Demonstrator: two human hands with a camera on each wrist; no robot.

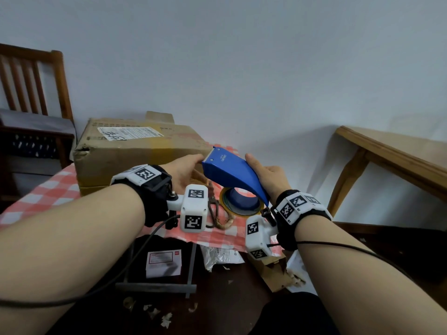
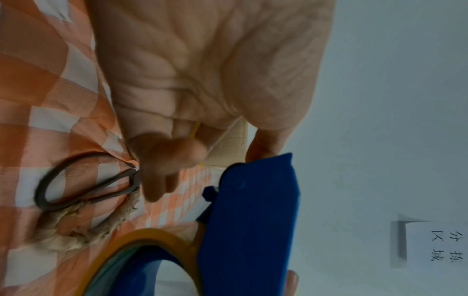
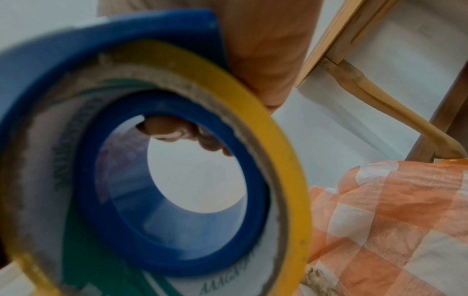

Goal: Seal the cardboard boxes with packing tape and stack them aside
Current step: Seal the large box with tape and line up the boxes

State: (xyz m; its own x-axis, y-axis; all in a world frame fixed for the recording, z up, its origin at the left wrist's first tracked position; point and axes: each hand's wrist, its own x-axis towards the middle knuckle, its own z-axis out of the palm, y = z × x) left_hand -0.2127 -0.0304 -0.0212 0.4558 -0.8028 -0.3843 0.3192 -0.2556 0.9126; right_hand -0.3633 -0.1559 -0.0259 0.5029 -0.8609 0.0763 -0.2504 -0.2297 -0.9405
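Right hand [image 1: 268,176]: wrapped round the blue tape dispenser [image 1: 232,171], thumb along its far side, holding it raised over the worktop [image 1: 41,192]
Left hand [image 1: 182,171]: at the toothed front end of the dispenser, thumb and fingers pinching what looks like the pale tape end [image 2: 234,138] just ahead of the blade; other fingers loosely curled
Tape roll [image 1: 242,204]: yellow-edged, seated on the dispenser's blue hub, hanging below the blue body
Cardboard box [image 1: 135,151]: on the checked worktop cloth beyond the left hand, top flaps closed, white shipping label [image 1: 128,133] on top, near corner dented
Scissors [image 2: 86,180]: dark loop handles lying on the cloth below the left hand, one handle wrapped in frayed pale cord
Surroundings: wooden chair [image 1: 31,81] at far left, pale wooden table [image 1: 391,153] at right, scraps of card and a printed packet [image 1: 164,263] on the dark floor under the worktop edge
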